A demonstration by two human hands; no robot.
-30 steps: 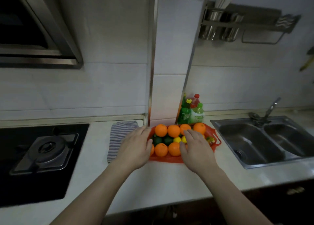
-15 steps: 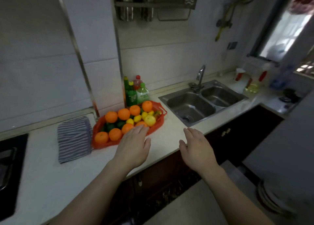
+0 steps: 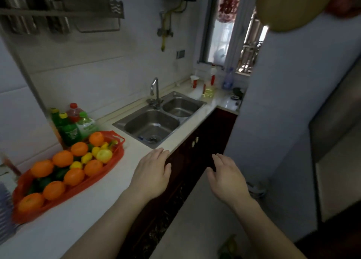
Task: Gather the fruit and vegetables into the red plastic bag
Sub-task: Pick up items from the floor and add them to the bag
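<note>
The red plastic bag [image 3: 109, 168] lies flat on the white counter at the left. Several oranges [image 3: 62, 158], yellow lemons [image 3: 104, 155] and dark green fruit [image 3: 60, 173] sit on it. My left hand [image 3: 151, 173] hovers palm down over the counter's front edge, to the right of the bag, fingers relaxed and empty. Off the counter, above the floor in front of the dark cabinets, my right hand [image 3: 227, 175] is held open, holding nothing.
Green and red bottles [image 3: 71, 125] stand behind the bag. A double steel sink [image 3: 156, 122] with a tap is at the right of it. A striped cloth [image 3: 4, 210] lies at the far left. A grey wall [image 3: 293, 122] closes the right side.
Both hands have left the fruit and drawn back to the counter's edge and beyond. The view has swung right, so the bag now sits at the left.
</note>
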